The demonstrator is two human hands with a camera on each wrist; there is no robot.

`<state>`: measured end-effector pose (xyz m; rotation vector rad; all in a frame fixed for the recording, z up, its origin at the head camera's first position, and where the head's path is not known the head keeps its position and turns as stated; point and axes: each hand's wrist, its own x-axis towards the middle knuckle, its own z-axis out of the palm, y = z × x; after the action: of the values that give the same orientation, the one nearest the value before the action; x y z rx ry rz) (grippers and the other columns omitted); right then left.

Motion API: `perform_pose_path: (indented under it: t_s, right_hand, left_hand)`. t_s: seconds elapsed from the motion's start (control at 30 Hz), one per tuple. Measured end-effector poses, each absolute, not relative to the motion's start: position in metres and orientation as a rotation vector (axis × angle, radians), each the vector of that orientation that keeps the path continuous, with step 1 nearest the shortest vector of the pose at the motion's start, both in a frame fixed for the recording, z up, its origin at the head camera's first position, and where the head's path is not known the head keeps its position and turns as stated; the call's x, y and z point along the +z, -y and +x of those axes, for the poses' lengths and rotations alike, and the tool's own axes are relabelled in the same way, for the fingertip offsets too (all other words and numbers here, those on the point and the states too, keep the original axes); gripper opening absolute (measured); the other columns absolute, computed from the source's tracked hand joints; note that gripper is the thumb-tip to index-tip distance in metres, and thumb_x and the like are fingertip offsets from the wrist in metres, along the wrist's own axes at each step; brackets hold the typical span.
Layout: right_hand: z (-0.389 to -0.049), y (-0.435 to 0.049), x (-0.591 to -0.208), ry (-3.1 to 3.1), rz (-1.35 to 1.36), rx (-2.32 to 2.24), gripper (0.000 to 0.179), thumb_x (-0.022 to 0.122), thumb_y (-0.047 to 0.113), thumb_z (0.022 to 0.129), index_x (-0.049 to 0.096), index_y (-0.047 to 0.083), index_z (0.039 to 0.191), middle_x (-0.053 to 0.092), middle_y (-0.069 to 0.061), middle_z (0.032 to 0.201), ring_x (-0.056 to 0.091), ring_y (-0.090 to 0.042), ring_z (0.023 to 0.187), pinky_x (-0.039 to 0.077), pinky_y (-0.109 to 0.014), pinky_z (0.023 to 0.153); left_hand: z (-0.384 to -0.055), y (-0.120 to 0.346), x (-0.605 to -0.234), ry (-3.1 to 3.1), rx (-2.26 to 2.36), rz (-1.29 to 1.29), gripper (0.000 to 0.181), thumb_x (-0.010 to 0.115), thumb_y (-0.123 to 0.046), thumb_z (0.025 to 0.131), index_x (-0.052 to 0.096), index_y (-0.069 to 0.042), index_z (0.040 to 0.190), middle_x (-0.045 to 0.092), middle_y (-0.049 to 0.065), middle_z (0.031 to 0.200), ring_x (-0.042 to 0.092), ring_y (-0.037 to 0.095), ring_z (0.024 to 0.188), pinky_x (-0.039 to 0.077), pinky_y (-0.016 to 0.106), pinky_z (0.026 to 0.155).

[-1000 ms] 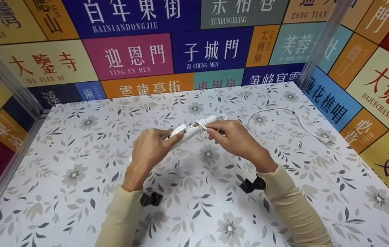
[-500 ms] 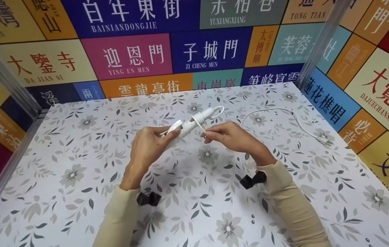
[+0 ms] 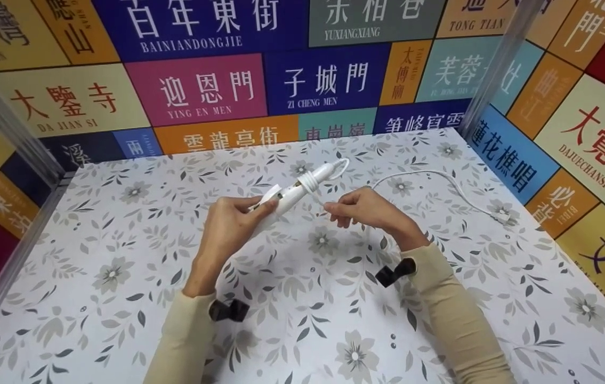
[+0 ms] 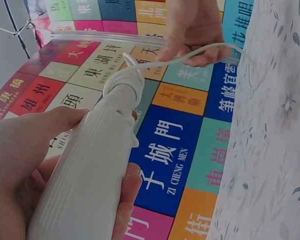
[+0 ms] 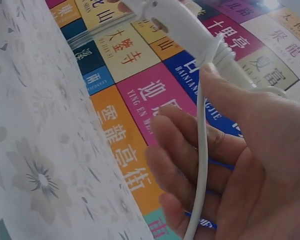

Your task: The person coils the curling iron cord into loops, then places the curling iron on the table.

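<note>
My left hand (image 3: 230, 221) grips a white hair iron (image 3: 292, 196), tilted up to the right above the table. Several turns of its white cord (image 3: 310, 182) wrap the tail end, and a loop sticks out past the tip. In the left wrist view, the hair iron's ribbed body (image 4: 85, 175) lies between thumb and fingers. My right hand (image 3: 363, 209) holds the cord just right of the wrapped turns. The right wrist view shows the cord (image 5: 202, 145) running from the thumb down across the curled fingers.
The loose cord trails over the floral-patterned tabletop (image 3: 302, 298) to a plug (image 3: 503, 217) at the right. Panels with colourful lettered signs (image 3: 195, 88) stand behind the table and on both sides. Black wrist cameras (image 3: 230, 310) sit at both cuffs.
The right hand has moved from the tail of the hair iron down and to the right, drawing the cord with it. The left hand keeps its grip, and the iron tilts more steeply.
</note>
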<state>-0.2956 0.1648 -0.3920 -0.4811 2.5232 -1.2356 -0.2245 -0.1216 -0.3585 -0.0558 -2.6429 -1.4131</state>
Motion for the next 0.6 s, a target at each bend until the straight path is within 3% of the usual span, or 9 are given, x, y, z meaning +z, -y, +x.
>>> perform_pose_path:
  t_s: [0.1,0.23,0.4,0.5,0.6]
  right_hand:
    - [-0.295,-0.16,-0.395,-2.555,-0.446,-1.208,0.046,0.066,0.058,0.091,0.077,0.014,0.081,0.064,0.006,0.063,0.062,-0.026,0.068,0.043,-0.029,0.061]
    - [-0.295,-0.157,-0.4,-2.582,-0.386,-1.225,0.045,0.07,0.059,0.086,0.075,0.016,0.075,0.061,0.006,0.062,0.055,-0.017,0.061,0.039,-0.027,0.055]
    - [-0.298,-0.161,-0.403,-2.573,-0.521,-1.377,0.023,0.08,0.031,0.085,0.075,0.01,0.089,0.065,0.005,0.07,0.057,-0.012,0.062,0.046,-0.024,0.057]
    - [-0.3,-0.165,-0.402,-2.578,-0.655,-1.414,0.009,0.075,0.007,0.085,0.074,0.001,0.091,0.064,0.007,0.07,0.053,-0.009,0.06,0.044,-0.022,0.057]
    - [-0.299,-0.167,-0.398,-2.538,-0.597,-1.417,0.008,0.071,0.005,0.085,0.075,-0.002,0.087,0.065,0.009,0.067,0.05,-0.007,0.059,0.042,-0.02,0.056]
  left_hand:
    - [-0.224,0.122,-0.358,2.665,-1.434,-0.076,0.044,0.076,-0.05,0.085,0.076,-0.016,0.114,0.078,0.006,0.099,0.057,0.017,0.068,0.045,0.029,0.058]
    - [-0.224,0.123,-0.356,2.725,-1.452,-0.138,0.043,0.075,-0.049,0.086,0.076,-0.016,0.114,0.078,0.008,0.099,0.061,0.017,0.071,0.049,0.029,0.061]
    - [-0.224,0.126,-0.357,2.798,-1.396,-0.364,0.042,0.073,-0.049,0.088,0.076,-0.016,0.114,0.078,0.007,0.096,0.063,0.016,0.066,0.05,0.029,0.059]
    - [-0.224,0.128,-0.359,2.842,-1.337,-0.535,0.039,0.073,-0.046,0.089,0.076,-0.017,0.115,0.079,0.005,0.094,0.06,0.013,0.061,0.049,0.027,0.057]
    - [-0.223,0.129,-0.36,2.878,-1.283,-0.678,0.034,0.074,-0.043,0.09,0.076,-0.019,0.114,0.079,0.003,0.092,0.056,0.01,0.057,0.046,0.025,0.054]
